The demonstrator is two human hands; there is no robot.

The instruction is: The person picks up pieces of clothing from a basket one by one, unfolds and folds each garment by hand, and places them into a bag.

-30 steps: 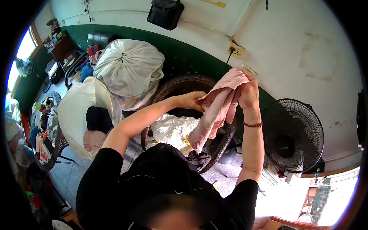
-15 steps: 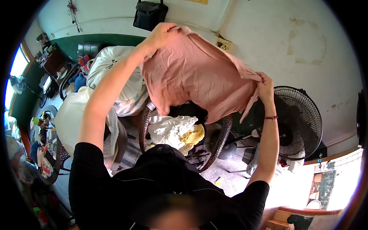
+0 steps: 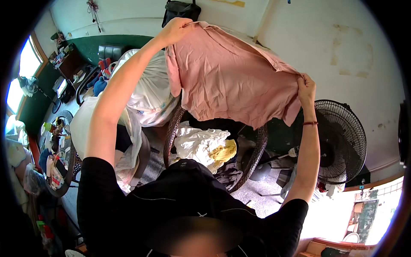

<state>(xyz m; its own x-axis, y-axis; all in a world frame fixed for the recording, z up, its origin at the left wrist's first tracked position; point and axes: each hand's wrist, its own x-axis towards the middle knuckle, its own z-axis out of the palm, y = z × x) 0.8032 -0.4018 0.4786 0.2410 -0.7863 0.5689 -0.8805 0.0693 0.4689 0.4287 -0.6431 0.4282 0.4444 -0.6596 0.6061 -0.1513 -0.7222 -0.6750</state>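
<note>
A pink shirt [image 3: 233, 77] hangs spread out in front of me, wrinkled, with a short sleeve drooping at its left side. My left hand [image 3: 177, 31] is closed on its upper left corner. Lower down, my right hand [image 3: 306, 91] grips the opposite upper corner, so the top edge slopes down to the right. Beneath the shirt, white cloth [image 3: 199, 140] and a yellow cloth [image 3: 224, 150] lie piled on a chair with brown woven arms [image 3: 256, 154]. The shirt hides the back of that chair.
Full white bags [image 3: 147, 88] stand at the left of the chair. A black floor fan [image 3: 340, 141] is close to my right forearm. Behind the shirt, a black bag [image 3: 182, 10] hangs on the wall. Farther left is a cluttered round table [image 3: 55, 165].
The shirt has been raised slightly and hangs flatter, its lower edge no longer swinging. Both hands keep hold of its corners. The view has shifted a little left.
</note>
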